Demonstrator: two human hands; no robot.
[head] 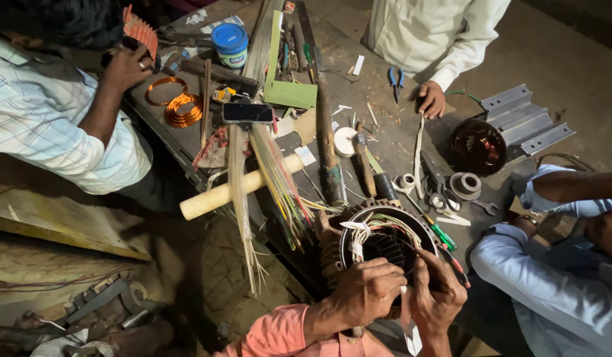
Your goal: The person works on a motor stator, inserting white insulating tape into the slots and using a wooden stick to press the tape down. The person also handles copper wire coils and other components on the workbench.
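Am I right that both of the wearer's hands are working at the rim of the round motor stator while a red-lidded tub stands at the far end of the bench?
Not quite: the head view shows the tub has a blue lid, not red. The rest holds: the left hand and right hand are both at the rim of the motor stator.

A round motor housing (385,241) with white and coloured wires inside is gripped at its near rim by the left hand (365,291) and the right hand (435,294), both closed on white tape. A bundle of coloured wires (279,178), a cream wooden rod (236,187) and copper wire coils (177,106) are spread over the workbench (385,132), where other people's hands are seen
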